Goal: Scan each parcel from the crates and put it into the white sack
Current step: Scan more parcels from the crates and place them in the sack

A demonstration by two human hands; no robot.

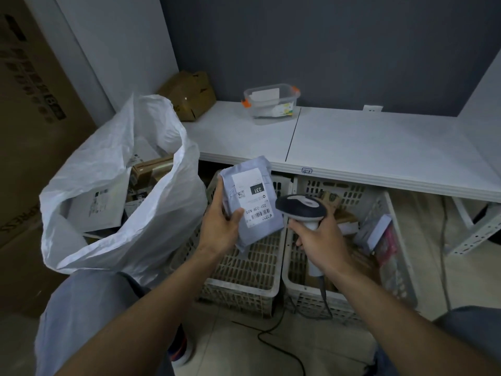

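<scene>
**Above the crates, a parcel meets the scanner**

Above the left white slatted plastic crate (244,270), my feed shows the left hand (221,226) gripping a grey plastic mailer parcel (252,202) by its lower left edge. The thumb is pressed on the front and the fingers are curled behind, and the white barcode label faces up. Just beside it, the right hand (317,237) is wrapped round the handle of a grey-and-white handheld barcode scanner (301,207). The scanner's dark head sits at the parcel's right edge; I cannot tell whether they touch. A black cable (282,346) trails from the handle down past the crates.

The right white slatted plastic crate (393,240) stands against the left one and holds several small boxes and packets (375,232). Left of the crates stands the open white woven plastic sack (108,169), with a brown cardboard box (151,169) and white packages (95,207) visible inside.

Both crates sit partly under a white table (379,147). On it are a clear plastic tub with orange clips (271,101) and a crumpled brown cardboard carton (189,95) in the corner.
</scene>
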